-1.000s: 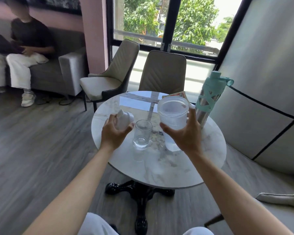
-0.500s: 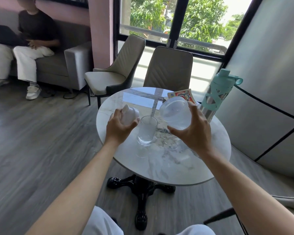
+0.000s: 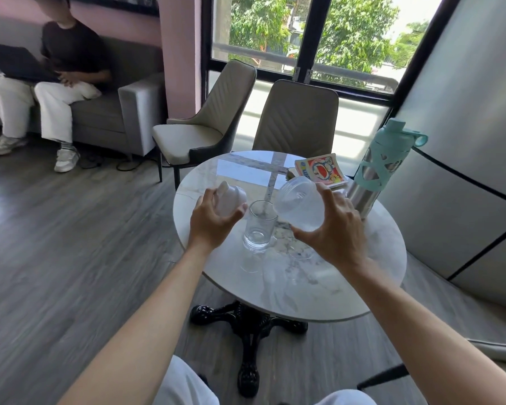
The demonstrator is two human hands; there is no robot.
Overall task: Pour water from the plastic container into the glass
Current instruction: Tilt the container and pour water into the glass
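Right hand [image 3: 332,229] was clamped around the plastic container [image 3: 300,207], thumb beneath and fingers over the top, holding it tipped on its side above the table [image 3: 348,287]. Its open mouth pointed toward nine o'clock and sat just at the rim of the glass [image 3: 259,225]. Whether water was actually leaving the container could not be told; a little clear water lay at the glass's bottom. That glass stood upright near the table's middle, between the two hands.

Left hand [image 3: 214,222] was closed on a white lid [image 3: 231,198], held in the air at nine o'clock from the glass, just beside it but not touching.

At one o'clock from the glass, near the table's far edge, lay a colourful book [image 3: 322,169]. A steel bottle [image 3: 380,168] with a teal cap and sleeve stood upright at two o'clock, just behind the right hand. Two beige chairs [image 3: 294,118] stood beyond the table at twelve o'clock, and a person sat on a grey sofa [image 3: 129,112] at ten o'clock.
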